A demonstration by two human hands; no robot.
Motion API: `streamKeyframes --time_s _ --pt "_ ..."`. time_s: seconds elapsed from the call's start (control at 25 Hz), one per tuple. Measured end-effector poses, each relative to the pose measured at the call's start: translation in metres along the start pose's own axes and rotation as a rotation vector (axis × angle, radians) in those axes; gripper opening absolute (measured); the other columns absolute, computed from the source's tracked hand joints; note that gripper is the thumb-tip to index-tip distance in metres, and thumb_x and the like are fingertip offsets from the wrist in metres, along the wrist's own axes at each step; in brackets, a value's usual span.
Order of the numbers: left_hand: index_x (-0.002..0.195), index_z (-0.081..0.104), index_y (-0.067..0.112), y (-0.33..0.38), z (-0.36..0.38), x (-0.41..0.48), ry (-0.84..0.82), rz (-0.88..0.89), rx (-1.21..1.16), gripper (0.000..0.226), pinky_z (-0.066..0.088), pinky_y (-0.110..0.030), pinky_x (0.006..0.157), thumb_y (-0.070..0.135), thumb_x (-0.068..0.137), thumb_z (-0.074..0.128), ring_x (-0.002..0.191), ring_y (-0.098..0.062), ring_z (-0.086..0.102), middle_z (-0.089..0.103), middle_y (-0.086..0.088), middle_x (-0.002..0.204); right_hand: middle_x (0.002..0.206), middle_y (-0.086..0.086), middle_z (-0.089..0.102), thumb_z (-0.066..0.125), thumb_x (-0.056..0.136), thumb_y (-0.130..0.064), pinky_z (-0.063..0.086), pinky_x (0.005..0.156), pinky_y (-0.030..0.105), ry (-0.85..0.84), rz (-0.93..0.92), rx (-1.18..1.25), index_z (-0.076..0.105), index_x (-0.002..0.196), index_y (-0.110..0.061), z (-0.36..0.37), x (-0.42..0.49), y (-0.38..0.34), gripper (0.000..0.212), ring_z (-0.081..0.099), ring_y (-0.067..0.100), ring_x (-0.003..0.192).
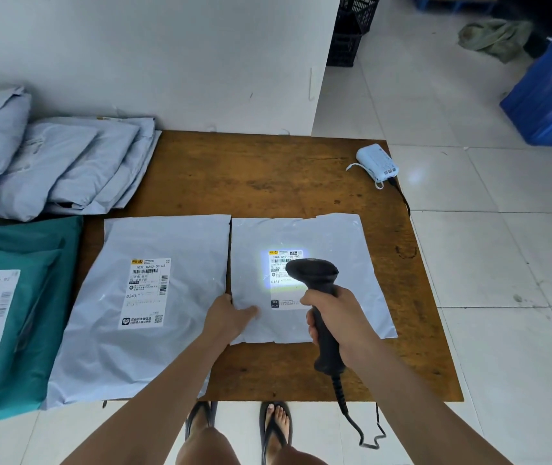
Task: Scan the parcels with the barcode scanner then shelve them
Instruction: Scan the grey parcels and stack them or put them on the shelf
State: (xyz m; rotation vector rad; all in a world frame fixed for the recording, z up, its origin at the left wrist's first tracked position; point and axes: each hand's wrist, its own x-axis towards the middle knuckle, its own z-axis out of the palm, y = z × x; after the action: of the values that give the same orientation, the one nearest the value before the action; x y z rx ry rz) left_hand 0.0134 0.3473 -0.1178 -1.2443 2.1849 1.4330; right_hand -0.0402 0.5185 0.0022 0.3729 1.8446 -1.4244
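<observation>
A grey parcel [335, 243] lies flat on the wooden table [268, 172], right of centre. Its white label [283, 263] glows under the scanner's light. My right hand [338, 320] grips the handle of the black barcode scanner [315, 273], whose head hovers just above that label. My left hand [231, 315] presses on the parcel's lower left corner. A second grey parcel [140, 307] with its own label lies beside it to the left, hanging over the table's front edge.
A teal parcel [16, 310] lies at the far left. Several grey parcels [66, 166] are stacked at the back left against the white wall. A pale blue power bank [377, 166] sits at the table's back right corner. Blue crates [549, 95] and a black crate [351, 31] stand on the tiled floor.
</observation>
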Motion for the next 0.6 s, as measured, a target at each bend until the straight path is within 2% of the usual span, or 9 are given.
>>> streamKeyframes --time_s 0.12,0.24,0.6 --pt "0.100 0.059 0.010 0.0007 0.0023 0.0031 0.007 -0.019 -0.076 0.034 0.054 -0.039 0.089 0.028 0.075 0.073 0.097 -0.027 0.064 0.066 -0.005 0.102 0.058 0.010 0.056 0.061 0.084 -0.014 0.043 0.046 0.023 0.017 0.010 0.026 0.061 0.097 -0.005 -0.0010 0.0002 0.0013 0.016 0.047 0.017 0.041" --pt "0.105 0.058 0.008 -0.0009 0.0023 0.0049 -0.005 -0.032 -0.051 0.042 0.053 -0.042 0.090 0.029 0.072 0.074 0.098 -0.028 0.063 0.066 -0.007 0.106 0.058 0.010 0.056 0.060 0.085 -0.014 0.043 0.045 0.022 0.015 0.012 0.030 0.061 0.094 -0.007 -0.0013 0.0020 0.0003 0.012 0.048 0.016 0.041" --pt "0.113 0.056 0.007 -0.0077 0.0021 0.0064 -0.032 -0.016 -0.064 0.046 0.051 -0.040 0.093 0.025 0.075 0.074 0.103 -0.028 0.061 0.064 -0.010 0.115 0.058 0.010 0.056 0.061 0.084 -0.013 0.044 0.044 0.021 0.000 -0.002 0.003 0.060 0.092 -0.008 0.0052 0.0043 -0.0018 0.010 0.049 0.016 0.040"
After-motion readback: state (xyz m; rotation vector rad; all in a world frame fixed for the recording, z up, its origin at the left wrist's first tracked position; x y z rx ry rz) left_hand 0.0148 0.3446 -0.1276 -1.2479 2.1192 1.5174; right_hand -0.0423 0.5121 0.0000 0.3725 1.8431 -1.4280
